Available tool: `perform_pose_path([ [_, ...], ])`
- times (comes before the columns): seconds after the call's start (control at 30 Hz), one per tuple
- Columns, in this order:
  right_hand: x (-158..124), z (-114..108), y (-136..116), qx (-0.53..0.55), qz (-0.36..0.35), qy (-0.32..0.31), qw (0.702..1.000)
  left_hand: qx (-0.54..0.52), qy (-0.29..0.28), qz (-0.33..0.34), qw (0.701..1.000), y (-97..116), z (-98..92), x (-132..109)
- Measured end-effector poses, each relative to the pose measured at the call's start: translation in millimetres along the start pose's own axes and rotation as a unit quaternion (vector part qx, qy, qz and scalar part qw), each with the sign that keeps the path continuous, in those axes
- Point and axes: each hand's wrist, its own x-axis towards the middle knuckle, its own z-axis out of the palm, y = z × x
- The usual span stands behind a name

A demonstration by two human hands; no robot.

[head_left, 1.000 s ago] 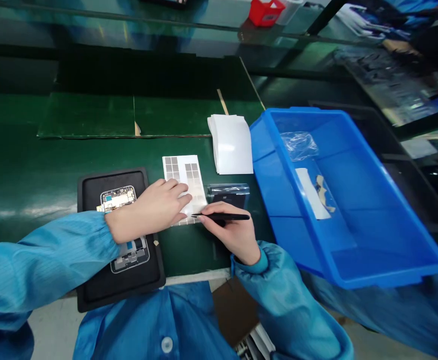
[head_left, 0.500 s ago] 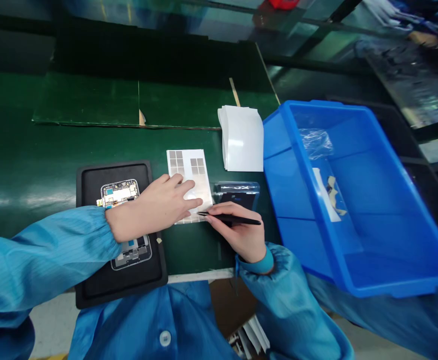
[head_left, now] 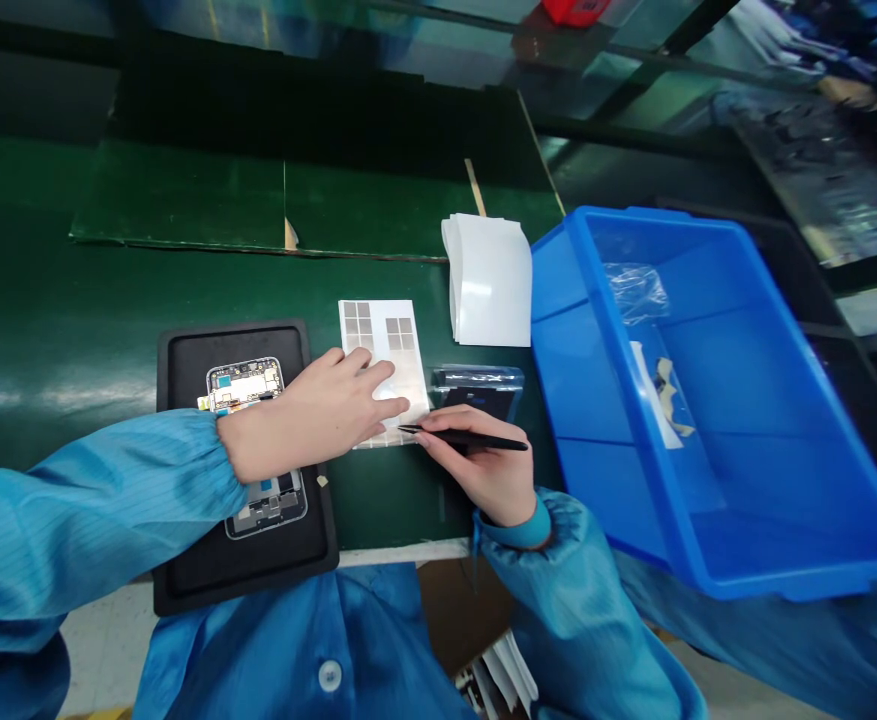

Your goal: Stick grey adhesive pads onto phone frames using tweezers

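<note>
My left hand (head_left: 318, 415) lies flat with fingers stretched over the lower part of a white sheet of small grey square stickers (head_left: 382, 340). My right hand (head_left: 483, 465) pinches black tweezers (head_left: 468, 438), whose tip touches the sheet's lower right edge beside my left fingertips. Under my left wrist a black tray (head_left: 183, 540) carries an opened phone frame (head_left: 247, 385) with its circuit board showing; my arm hides its middle.
A clear bag with dark contents (head_left: 479, 385) lies just behind my right hand. A stack of white sheets (head_left: 490, 280) sits farther back. A big blue bin (head_left: 715, 420) at the right holds a plastic bag and backing strips. Green mat (head_left: 70, 310) covers the bench.
Both hands stay in place on the sticker sheet; only the camera view has shifted slightly.
</note>
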Motion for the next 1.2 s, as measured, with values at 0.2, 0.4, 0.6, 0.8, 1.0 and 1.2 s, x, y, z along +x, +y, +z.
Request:
perform_pose_path([
  [0.2,1,0,-1,-0.004,-0.006,0.001,1.000,0.000,-0.007,0.002,1.000,0,-2.3,0],
  [0.4,0,1,-1,-0.002,-0.007,0.002,1.000,0.002,-0.008,0.003,1.000,0,-2.9,1],
  [0.6,1,1,-1,-0.001,-0.010,0.004,1.000,0.004,-0.002,0.003,1.000,-1,-2.0,0],
  [0.8,0,0,-3,0.007,-0.005,0.011,1.000,-0.001,0.000,0.005,1.000,-1,-1.5,0],
  [1.0,-5,-5,-12,0.034,-0.014,0.041,0.998,-0.014,0.003,0.002,1.000,-2,-0.3,2],
  [1.2,-11,-10,-34,0.050,-0.032,0.050,0.997,-0.158,0.042,-0.039,0.986,4,-25.2,-13],
])
